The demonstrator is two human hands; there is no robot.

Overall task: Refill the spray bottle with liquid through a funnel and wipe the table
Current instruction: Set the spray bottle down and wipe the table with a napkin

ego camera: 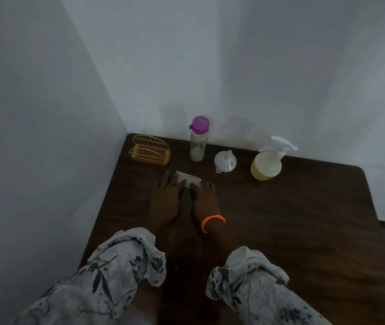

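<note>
Both hands flat, fingers straight, pressing on one folded pale cloth [188, 180] on the dark wooden table [292, 219]. Left hand [167, 198] on the cloth's left part, right hand [205, 199] on its right part, thumbs side by side with a narrow gap between. Nothing curled round or pinched. One orange band [212, 222] on the right wrist; two rolled floral sleeves [126, 261] nearer the camera.

Beyond the cloth, in a row near the back wall: one yellow wire holder [149, 150] at the left corner, one clear bottle with purple cap [198, 139], nearly empty, one white funnel [225, 161] lying mouth down, one spray bottle [267, 161] holding yellowish liquid, trigger head on.

Walls closing in at left and back. Wide bare table to the right, up to its rounded far-right corner.
</note>
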